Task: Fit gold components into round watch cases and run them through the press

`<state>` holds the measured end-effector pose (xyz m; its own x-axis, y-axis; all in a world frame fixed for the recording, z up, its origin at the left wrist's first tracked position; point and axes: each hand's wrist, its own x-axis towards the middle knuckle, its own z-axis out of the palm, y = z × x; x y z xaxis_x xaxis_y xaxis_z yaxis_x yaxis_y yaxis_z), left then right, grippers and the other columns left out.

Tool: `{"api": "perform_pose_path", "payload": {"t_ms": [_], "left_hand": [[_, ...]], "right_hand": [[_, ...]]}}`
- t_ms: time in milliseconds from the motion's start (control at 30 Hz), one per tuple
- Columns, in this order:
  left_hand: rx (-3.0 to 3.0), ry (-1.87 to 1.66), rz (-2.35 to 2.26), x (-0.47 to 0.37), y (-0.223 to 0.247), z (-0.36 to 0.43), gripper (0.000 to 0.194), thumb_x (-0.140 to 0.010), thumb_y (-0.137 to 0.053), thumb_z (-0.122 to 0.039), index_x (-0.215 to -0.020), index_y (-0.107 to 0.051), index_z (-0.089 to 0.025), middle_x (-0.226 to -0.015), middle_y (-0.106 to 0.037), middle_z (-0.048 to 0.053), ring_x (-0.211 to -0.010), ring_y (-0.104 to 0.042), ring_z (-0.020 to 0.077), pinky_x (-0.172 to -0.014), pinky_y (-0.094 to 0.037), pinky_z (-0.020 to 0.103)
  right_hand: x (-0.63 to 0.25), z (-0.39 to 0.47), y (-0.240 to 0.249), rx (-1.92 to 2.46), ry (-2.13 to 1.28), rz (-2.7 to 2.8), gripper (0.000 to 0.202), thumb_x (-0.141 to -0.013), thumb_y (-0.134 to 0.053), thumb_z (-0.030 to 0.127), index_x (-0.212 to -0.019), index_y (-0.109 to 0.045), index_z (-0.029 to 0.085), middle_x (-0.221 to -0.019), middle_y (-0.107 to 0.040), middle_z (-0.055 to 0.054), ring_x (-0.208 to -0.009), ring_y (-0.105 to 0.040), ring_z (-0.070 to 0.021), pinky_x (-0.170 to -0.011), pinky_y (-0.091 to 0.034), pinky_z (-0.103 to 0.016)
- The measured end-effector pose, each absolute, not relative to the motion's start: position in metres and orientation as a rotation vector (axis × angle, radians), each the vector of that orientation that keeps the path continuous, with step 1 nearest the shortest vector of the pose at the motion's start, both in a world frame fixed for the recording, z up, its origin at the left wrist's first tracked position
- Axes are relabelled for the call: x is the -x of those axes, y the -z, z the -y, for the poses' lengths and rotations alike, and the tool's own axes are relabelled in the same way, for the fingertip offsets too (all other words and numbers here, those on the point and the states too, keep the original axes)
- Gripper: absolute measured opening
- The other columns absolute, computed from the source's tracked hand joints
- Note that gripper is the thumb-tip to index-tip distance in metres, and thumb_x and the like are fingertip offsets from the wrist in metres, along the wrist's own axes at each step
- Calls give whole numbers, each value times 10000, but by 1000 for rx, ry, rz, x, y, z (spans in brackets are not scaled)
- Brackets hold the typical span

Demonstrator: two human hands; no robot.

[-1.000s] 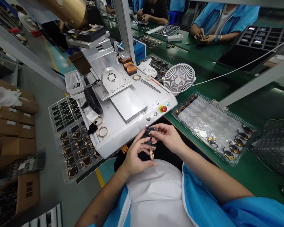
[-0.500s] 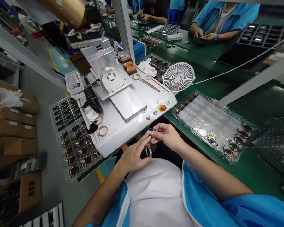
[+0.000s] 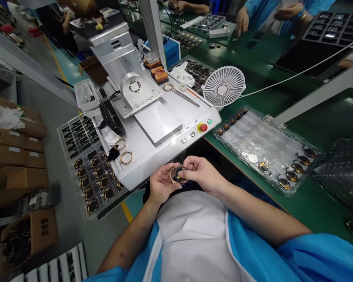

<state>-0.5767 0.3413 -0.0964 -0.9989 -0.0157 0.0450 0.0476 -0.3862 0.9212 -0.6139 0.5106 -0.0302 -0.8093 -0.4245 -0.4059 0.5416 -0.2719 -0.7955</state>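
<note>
My left hand [image 3: 160,184] holds a thin gold ring [image 3: 172,179], like a round watch case, in front of my waist. With thumb and fingers closed, my right hand [image 3: 207,176] grips a round black disc [image 3: 179,170] at the ring's opening. Whether the disc is seated in the ring or only resting against it, I cannot tell. Two more gold rings [image 3: 126,158] lie on the left front corner of the white machine [image 3: 150,164], just beyond my hands.
Left of the machine, a clear tray [image 3: 95,192] holds rows of black round parts. On the green bench at right lies another clear tray [image 3: 247,141] with several gold-and-black parts. A white fan [image 3: 223,88] stands behind it. Co-workers' hands [image 3: 241,21] are across the bench.
My left hand has turned and opened upward, bringing the gold ring up level. My right hand has brought the black disc down to the ring. Across the bench, a co-worker's hands have moved apart.
</note>
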Motion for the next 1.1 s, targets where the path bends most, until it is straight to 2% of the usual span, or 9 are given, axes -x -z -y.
{"api": "perform_pose_path", "payload": {"t_ms": [133, 267, 433, 567, 633, 733, 833, 933, 1100], "left_hand": [[116, 2524, 1721, 574, 98, -341, 619, -556, -1015, -236, -1129, -786, -283, -1140, -817, 72, -1003, -798, 276, -874, -666, 409], [61, 2487, 1756, 573, 100, -340, 634, -522, -1027, -242, -1113, -803, -290, -1128, -819, 67, -1004, -800, 290, -887, -669, 433], [-42, 2479, 1769, 572, 101, -341, 711, -399, -1056, -263, -1069, -824, -299, -1093, -824, 64, -1004, -797, 332, -894, -670, 487], [68, 2476, 1733, 573, 100, -342, 664, -493, -1032, -209, -1109, -812, -321, -1117, -817, 52, -1005, -799, 301, -883, -681, 432], [153, 2471, 1704, 574, 100, -343, 670, -516, -1019, -162, -1128, -804, -331, -1125, -813, 44, -997, -802, 274, -872, -683, 378], [197, 2477, 1668, 576, 99, -344, 721, -462, -1025, -114, -1116, -808, -325, -1115, -813, 43, -987, -804, 261, -860, -682, 330], [173, 2471, 1655, 577, 99, -345, 703, -464, -1031, -138, -1107, -812, -318, -1106, -814, 46, -969, -807, 260, -848, -687, 322], [218, 2422, 1670, 577, 98, -345, 645, -537, -1018, -192, -1131, -804, -321, -1119, -811, 48, -961, -808, 260, -845, -691, 337], [264, 2319, 1702, 576, 99, -344, 581, -622, -992, -257, -1162, -791, -336, -1150, -803, 47, -987, -802, 264, -847, -693, 348]], "right_hand": [[609, -504, 22, -75, 2126, -1556, 381, -586, -847, 183, -772, -516, 216, -609, -617, 84, -534, -562, -83, -517, -438, -198], [607, -502, 21, -6, 2069, -1707, 342, -624, -770, 211, -819, -489, 231, -594, -580, 97, -507, -532, -87, -482, -401, -204], [606, -502, 26, 37, 2016, -1739, 346, -657, -728, 271, -858, -449, 245, -625, -617, 69, -525, -590, -127, -487, -432, -230], [606, -502, 28, 50, 2008, -1749, 339, -669, -716, 276, -868, -443, 247, -641, -636, 60, -535, -623, -140, -492, -446, -233], [606, -503, 28, 57, 2008, -1748, 336, -677, -718, 272, -869, -444, 246, -649, -646, 58, -543, -634, -142, -497, -448, -231], [606, -502, 28, 50, 2010, -1720, 339, -677, -721, 246, -870, -443, 244, -644, -656, 61, -550, -647, -146, -507, -451, -230], [607, -502, 28, 20, 2046, -1660, 349, -667, -733, 218, -865, -446, 239, -630, -654, 72, -533, -634, -130, -502, -446, -217], [609, -503, 27, -8, 2090, -1561, 400, -648, -790, 210, -852, -447, 232, -613, -651, 82, -516, -623, -112, -496, -453, -200], [614, -510, 28, -85, 1957, -1561, 538, -574, -959, 355, -840, -517, 204, -600, -675, 43, -535, -650, -133, -499, -527, -218]]}}
